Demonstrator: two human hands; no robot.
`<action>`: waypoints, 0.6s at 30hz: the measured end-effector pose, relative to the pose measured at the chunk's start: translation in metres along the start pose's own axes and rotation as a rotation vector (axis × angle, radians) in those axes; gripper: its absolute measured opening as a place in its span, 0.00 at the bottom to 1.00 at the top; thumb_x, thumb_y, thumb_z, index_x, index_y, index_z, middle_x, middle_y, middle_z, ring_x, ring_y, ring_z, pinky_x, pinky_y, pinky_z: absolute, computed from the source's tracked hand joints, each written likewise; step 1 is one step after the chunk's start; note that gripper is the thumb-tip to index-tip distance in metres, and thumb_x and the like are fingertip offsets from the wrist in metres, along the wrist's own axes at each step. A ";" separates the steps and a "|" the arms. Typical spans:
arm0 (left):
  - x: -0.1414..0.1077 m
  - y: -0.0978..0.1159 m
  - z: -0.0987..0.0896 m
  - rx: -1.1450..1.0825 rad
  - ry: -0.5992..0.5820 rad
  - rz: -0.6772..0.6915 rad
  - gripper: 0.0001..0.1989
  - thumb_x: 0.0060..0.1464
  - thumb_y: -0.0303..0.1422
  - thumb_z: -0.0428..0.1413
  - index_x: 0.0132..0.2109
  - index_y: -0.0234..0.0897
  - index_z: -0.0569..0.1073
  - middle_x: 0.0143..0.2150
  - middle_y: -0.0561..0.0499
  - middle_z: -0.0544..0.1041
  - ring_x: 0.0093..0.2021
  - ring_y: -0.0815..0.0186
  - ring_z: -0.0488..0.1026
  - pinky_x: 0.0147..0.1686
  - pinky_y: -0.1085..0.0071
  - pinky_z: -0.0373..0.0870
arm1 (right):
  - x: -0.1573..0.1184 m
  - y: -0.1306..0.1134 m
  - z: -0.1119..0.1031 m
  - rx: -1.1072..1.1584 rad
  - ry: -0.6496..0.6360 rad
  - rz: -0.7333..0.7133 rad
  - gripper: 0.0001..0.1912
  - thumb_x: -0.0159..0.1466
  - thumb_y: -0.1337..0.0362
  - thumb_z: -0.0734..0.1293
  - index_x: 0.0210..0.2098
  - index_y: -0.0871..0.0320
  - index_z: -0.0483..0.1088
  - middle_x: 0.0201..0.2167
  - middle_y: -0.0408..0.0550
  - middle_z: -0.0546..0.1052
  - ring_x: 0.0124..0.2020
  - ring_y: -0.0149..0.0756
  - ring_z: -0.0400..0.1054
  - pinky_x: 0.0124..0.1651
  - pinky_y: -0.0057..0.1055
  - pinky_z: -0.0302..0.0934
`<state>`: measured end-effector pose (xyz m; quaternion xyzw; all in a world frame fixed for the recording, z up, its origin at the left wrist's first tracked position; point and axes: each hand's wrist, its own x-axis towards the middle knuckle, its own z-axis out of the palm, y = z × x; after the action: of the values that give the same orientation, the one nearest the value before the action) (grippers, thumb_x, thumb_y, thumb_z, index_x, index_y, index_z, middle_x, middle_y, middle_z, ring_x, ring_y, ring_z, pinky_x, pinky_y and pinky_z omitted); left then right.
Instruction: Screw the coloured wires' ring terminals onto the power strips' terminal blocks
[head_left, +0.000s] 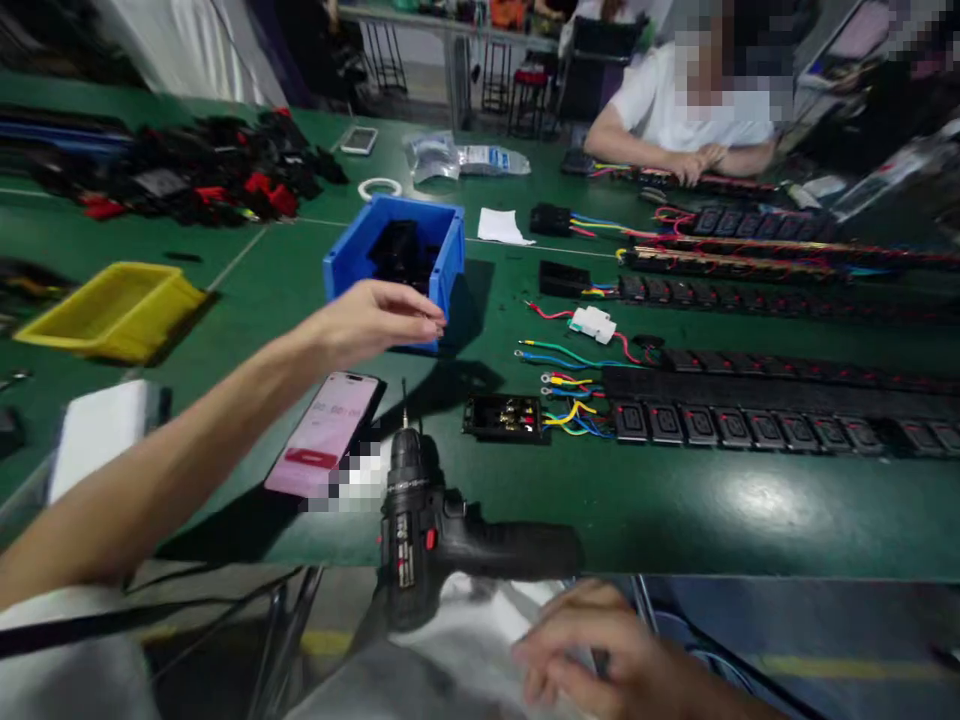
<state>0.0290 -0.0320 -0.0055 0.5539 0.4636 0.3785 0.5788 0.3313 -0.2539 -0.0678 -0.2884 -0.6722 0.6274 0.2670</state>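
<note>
My left hand [386, 318] is over the near right corner of a blue bin [341, 262] that holds black parts. Its fingers are pressed together at the tips, and what they hold, if anything, is too small to name. Low in the view, my right hand [585, 645] is near my lap, its fingers curled and slightly blurred; whether it holds something is unclear. Between the hands a black cordless drill [409, 530] lies at the table's front edge, its bit pointing away. A phone [326, 435] lies left of the drill. Right of it sits a small open black box [504, 416] with coloured wires.
Long black socket strips [712, 425] with wires lie on the right. A white component [592, 324] on red wire is behind them. A yellow bin [112, 310], a white box [101, 430] and a black-and-red pile [217, 170] stand left. Across the table sits a person [675, 120].
</note>
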 end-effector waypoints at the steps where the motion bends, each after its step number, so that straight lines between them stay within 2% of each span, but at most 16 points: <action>1: -0.010 -0.004 0.019 -0.045 -0.057 -0.037 0.13 0.44 0.25 0.65 0.39 0.26 0.76 0.34 0.51 0.80 0.34 0.73 0.76 0.40 0.73 0.71 | 0.009 -0.007 -0.006 0.152 0.077 -0.008 0.15 0.65 0.66 0.61 0.49 0.48 0.70 0.27 0.43 0.77 0.23 0.27 0.70 0.31 0.24 0.63; 3: -0.025 -0.013 0.057 -0.107 -0.229 -0.118 0.13 0.44 0.27 0.66 0.39 0.27 0.77 0.35 0.48 0.81 0.33 0.72 0.76 0.39 0.73 0.72 | 0.034 -0.014 -0.018 0.475 0.390 0.113 0.11 0.68 0.62 0.58 0.44 0.54 0.70 0.25 0.41 0.74 0.21 0.24 0.67 0.27 0.22 0.61; 4: -0.031 -0.018 0.074 -0.129 -0.287 -0.135 0.14 0.43 0.28 0.66 0.39 0.27 0.77 0.35 0.47 0.81 0.34 0.71 0.76 0.39 0.73 0.72 | 0.049 -0.014 -0.024 0.631 0.498 0.150 0.10 0.67 0.60 0.59 0.42 0.56 0.69 0.26 0.41 0.73 0.23 0.25 0.68 0.27 0.22 0.61; 6: -0.037 -0.027 0.104 -0.130 -0.358 -0.109 0.13 0.44 0.30 0.66 0.39 0.28 0.78 0.33 0.47 0.80 0.33 0.70 0.76 0.38 0.73 0.72 | 0.080 -0.011 -0.031 0.868 0.518 0.276 0.11 0.65 0.59 0.61 0.41 0.58 0.69 0.34 0.45 0.75 0.33 0.30 0.71 0.34 0.26 0.66; 8: -0.038 -0.033 0.123 -0.059 -0.352 0.018 0.10 0.48 0.30 0.64 0.38 0.29 0.78 0.33 0.48 0.80 0.32 0.69 0.76 0.34 0.74 0.72 | 0.104 -0.008 -0.036 0.990 0.518 0.310 0.13 0.67 0.58 0.59 0.43 0.59 0.69 0.40 0.47 0.76 0.39 0.31 0.72 0.41 0.30 0.68; 11: -0.035 -0.033 0.133 0.231 -0.267 0.326 0.04 0.53 0.27 0.59 0.36 0.32 0.77 0.35 0.49 0.78 0.35 0.69 0.75 0.38 0.74 0.71 | 0.119 -0.006 -0.039 1.089 0.571 0.265 0.13 0.68 0.61 0.55 0.41 0.58 0.69 0.42 0.45 0.76 0.40 0.28 0.71 0.42 0.28 0.68; 13: -0.034 -0.030 0.133 0.450 -0.280 0.502 0.04 0.56 0.25 0.56 0.37 0.33 0.77 0.38 0.49 0.76 0.39 0.69 0.74 0.42 0.73 0.70 | 0.120 -0.005 -0.040 1.116 0.628 0.237 0.11 0.67 0.63 0.57 0.37 0.58 0.69 0.36 0.41 0.76 0.36 0.25 0.71 0.39 0.24 0.67; 16: -0.039 -0.026 0.137 0.739 -0.342 0.624 0.06 0.58 0.26 0.54 0.42 0.34 0.74 0.44 0.48 0.74 0.42 0.67 0.73 0.43 0.71 0.71 | 0.118 -0.003 -0.040 1.069 0.707 0.234 0.07 0.64 0.64 0.60 0.33 0.58 0.66 0.29 0.38 0.73 0.30 0.23 0.68 0.34 0.20 0.65; 18: -0.046 -0.024 0.143 0.938 -0.343 0.674 0.08 0.60 0.29 0.53 0.45 0.33 0.72 0.47 0.46 0.73 0.44 0.64 0.72 0.43 0.68 0.72 | 0.116 -0.001 -0.042 1.024 0.714 0.249 0.07 0.63 0.62 0.61 0.31 0.58 0.65 0.26 0.38 0.71 0.28 0.24 0.66 0.32 0.20 0.64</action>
<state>0.1505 -0.1195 -0.0300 0.9198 0.2799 0.2012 0.1873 0.2811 -0.1413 -0.0643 -0.3916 -0.1182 0.7610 0.5036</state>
